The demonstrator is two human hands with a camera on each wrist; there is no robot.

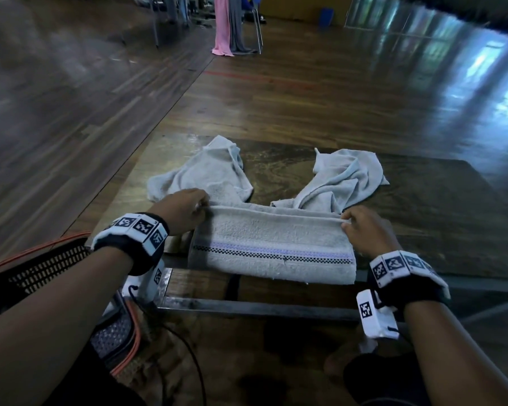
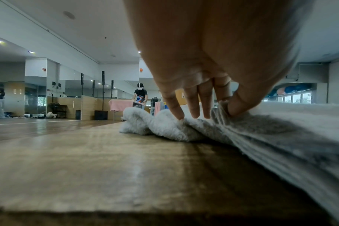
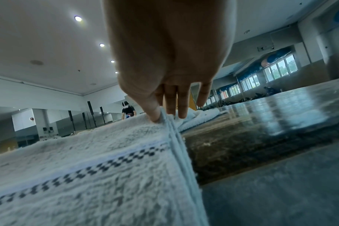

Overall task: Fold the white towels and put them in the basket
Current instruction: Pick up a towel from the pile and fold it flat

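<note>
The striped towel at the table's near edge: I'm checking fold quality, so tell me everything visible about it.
The striped towel is white terry with a black checkered band and a pale purple stripe. It lies folded in several layers on the wooden table, its near edge overhanging. The left hand and the right hand pinch its far corners. Two crumpled towels lie just behind it.
</note>
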